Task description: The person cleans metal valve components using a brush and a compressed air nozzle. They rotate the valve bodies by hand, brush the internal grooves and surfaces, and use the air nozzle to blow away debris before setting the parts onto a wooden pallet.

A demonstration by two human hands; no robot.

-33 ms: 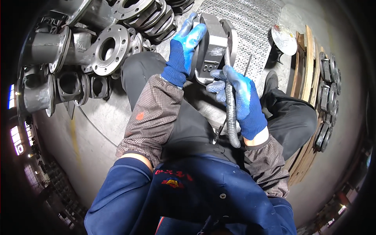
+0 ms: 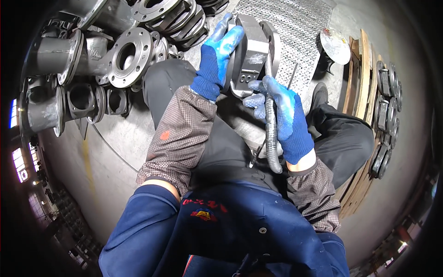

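1. Nearest, a ribbed grey hose point(image 2: 270, 124) hangs below the right hand point(image 2: 285, 111); compared with the earlier frame, its lower end sits a touch higher
2. The right hand, gloved in blue, is curled around the hose's upper end, thumb uppermost and fingers pointing left toward the casting point(image 2: 251, 60); its pose is almost unchanged, with the wrist coming up from the lower right
3. From beside that thumb a thin grey rod point(image 2: 268, 64) runs upward next to the casting's main body
4. The left hand point(image 2: 217, 53), also gloved, braces the casting from its left side, fingers up and thumb spread across its upper left edge; the fingertips are slightly higher than before
5. The dark casting stands upright between the two hands, in front of the person; it has turned and risen very slightly, and its front band catches more light; what carries its weight is hidden
6. Beyond it lies a patterned metal mat point(image 2: 288, 25), with flanged castings point(image 2: 142, 51) piled to the left and a wooden pallet point(image 2: 364, 83) to the right, all unmoved
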